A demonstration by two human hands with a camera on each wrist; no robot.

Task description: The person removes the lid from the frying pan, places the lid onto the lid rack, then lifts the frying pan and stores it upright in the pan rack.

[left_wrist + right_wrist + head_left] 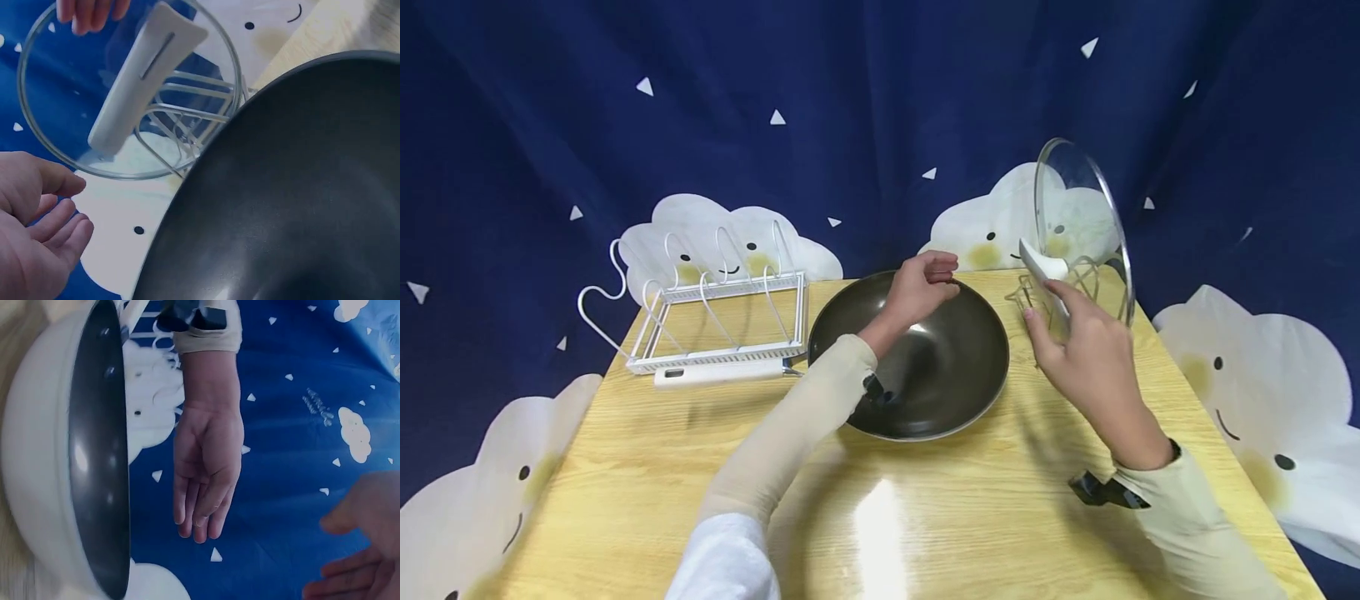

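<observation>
My left hand (923, 282) hovers over the dark wok (917, 392), holding nothing, fingers loosely bent. The same hand (40, 225) shows empty in the left wrist view, beside the wok's rim. At the right, a glass lid (1086, 208) stands upright in a small wire stand (1026, 298), its white handle (1043, 265) turned toward the wok. My right hand (1093, 358) is close to that handle with thumb and fingers spread. In the left wrist view the handle (140, 81) is free, right fingertips (94, 12) to one side. The right wrist view shows this hand (369, 540) empty.
A white wire rack (715, 325) with upright loops stands at the left of the wooden table (715, 467). The wok's white handle (722, 374) points left along the rack's front edge. Behind hangs a dark blue curtain (850, 100) with clouds.
</observation>
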